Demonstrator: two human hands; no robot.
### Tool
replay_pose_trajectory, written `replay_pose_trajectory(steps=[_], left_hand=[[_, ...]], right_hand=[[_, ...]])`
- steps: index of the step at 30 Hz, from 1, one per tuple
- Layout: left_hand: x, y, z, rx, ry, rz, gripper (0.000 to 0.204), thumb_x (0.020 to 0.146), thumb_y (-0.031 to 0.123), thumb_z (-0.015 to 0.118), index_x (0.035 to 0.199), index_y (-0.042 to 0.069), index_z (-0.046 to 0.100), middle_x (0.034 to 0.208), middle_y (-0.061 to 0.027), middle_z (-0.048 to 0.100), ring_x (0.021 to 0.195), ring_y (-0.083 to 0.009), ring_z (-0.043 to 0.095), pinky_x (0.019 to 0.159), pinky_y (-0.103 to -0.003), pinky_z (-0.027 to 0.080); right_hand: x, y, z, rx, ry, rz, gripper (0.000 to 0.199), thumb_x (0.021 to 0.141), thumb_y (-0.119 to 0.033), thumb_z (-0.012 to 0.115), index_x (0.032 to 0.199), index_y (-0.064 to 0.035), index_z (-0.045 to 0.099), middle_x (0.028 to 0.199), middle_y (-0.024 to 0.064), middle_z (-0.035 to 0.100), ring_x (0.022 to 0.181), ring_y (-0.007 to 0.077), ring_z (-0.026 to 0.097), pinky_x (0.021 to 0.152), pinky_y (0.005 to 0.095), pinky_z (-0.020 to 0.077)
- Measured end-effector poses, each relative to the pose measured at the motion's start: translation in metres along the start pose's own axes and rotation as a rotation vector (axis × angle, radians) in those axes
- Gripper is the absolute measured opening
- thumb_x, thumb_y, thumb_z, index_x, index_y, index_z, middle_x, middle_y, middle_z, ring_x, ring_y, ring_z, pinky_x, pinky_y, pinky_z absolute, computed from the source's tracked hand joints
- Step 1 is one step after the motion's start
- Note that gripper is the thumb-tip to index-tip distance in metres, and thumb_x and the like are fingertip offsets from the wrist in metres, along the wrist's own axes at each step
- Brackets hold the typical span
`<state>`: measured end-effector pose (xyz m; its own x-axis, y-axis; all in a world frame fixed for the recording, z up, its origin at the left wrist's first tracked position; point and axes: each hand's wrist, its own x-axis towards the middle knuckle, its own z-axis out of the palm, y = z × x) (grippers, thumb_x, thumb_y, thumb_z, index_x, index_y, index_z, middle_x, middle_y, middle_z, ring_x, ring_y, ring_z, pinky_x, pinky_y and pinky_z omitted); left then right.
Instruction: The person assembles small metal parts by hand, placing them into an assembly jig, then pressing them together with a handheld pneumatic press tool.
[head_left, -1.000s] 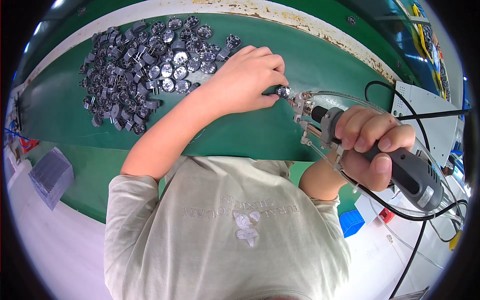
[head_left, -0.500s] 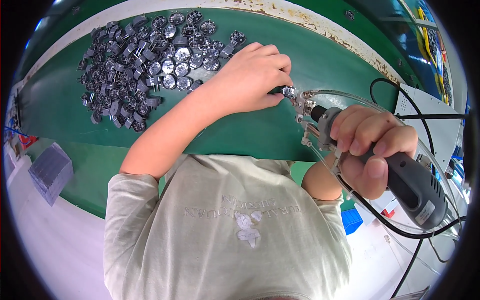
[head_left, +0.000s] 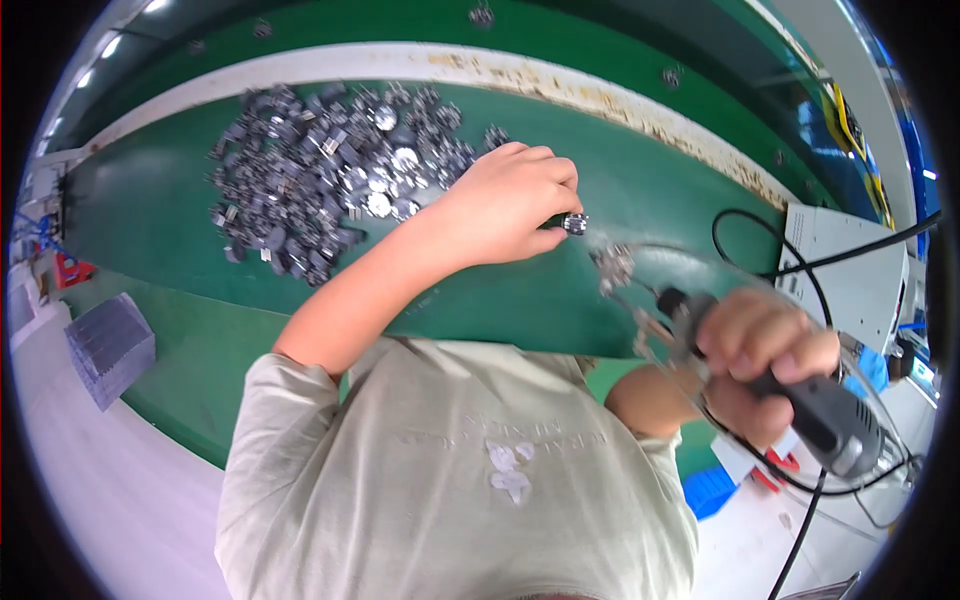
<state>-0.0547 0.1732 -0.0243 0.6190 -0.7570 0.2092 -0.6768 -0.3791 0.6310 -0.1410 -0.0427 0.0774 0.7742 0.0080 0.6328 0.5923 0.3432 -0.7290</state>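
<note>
Between the thumb and fingers of my left hand (head_left: pixel 515 205) is a small round dark component (head_left: pixel 574 223) with a shiny face, held just above the green tabletop. My right hand (head_left: pixel 765 355) is wrapped round a dark grey corded power tool (head_left: pixel 842 432). The tool's metal nozzle assembly (head_left: pixel 612 266), with thin clear tubing, points toward the component with a gap between them. Motion blurs the tool and the right hand. A broad pile of similar round components (head_left: pixel 290 180), some with thin pins, lies left of my left hand.
A white ledge with chipped paint (head_left: pixel 470 65) runs along the table's far side. On the right stand a light grey box (head_left: pixel 845 270) and a looped black cable (head_left: pixel 735 215). A blue bin (head_left: pixel 710 492) sits below right, and a grey stack (head_left: pixel 112 345) stands at the left.
The power tool in my right hand has pulled back to the right, so its nozzle no longer meets the component. My left hand keeps its pinch. The whole view has shifted a little.
</note>
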Motion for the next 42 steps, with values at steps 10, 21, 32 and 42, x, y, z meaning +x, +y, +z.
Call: replay_pose_trajectory(steps=[10,21,32,42], left_hand=[[0.009,-0.179,-0.117,0.382,0.108,-0.664,0.035,0.075,0.028,0.071,0.106,0.013,0.071,0.113,-0.0097,0.065,0.111,-0.031,0.058,0.089,-0.041,0.05],[0.043,-0.092,-0.07,0.324,0.23,-0.082,0.027,0.076,0.023,0.072,0.097,0.006,0.07,0.096,-0.012,0.068,0.093,-0.0311,0.063,0.082,-0.04,0.049],[0.01,0.008,0.022,0.025,-0.029,-0.011,0.03,0.068,0.021,0.077,0.094,0.008,0.068,0.092,-0.0031,0.058,0.095,-0.0226,0.056,0.085,-0.036,0.044],[0.007,0.003,0.023,-0.037,-0.016,0.001,0.025,0.069,0.017,0.076,0.09,0.007,0.068,0.091,-0.0039,0.057,0.094,-0.0242,0.055,0.085,-0.037,0.044]], right_hand=[[-0.008,0.015,-0.009,-0.061,0.111,0.009,0.036,0.082,-0.02,0.074,0.093,-0.0058,0.043,0.069,0.008,0.052,0.054,0.0195,0.052,0.051,0.0351,0.0481],[-0.008,0.013,-0.016,-0.051,0.103,-0.004,0.036,0.08,-0.02,0.075,0.093,-0.0071,0.044,0.067,0.0065,0.052,0.053,0.0191,0.054,0.05,0.0351,0.0488],[-0.006,0.023,-0.017,-0.051,0.088,0.039,0.034,0.081,-0.021,0.073,0.092,-0.008,0.044,0.066,0.0056,0.051,0.05,0.0175,0.053,0.048,0.0346,0.0486],[-0.005,0.031,-0.018,-0.068,0.063,0.055,0.033,0.083,-0.021,0.071,0.092,-0.0078,0.043,0.066,0.0057,0.051,0.051,0.0178,0.053,0.049,0.0351,0.049]])
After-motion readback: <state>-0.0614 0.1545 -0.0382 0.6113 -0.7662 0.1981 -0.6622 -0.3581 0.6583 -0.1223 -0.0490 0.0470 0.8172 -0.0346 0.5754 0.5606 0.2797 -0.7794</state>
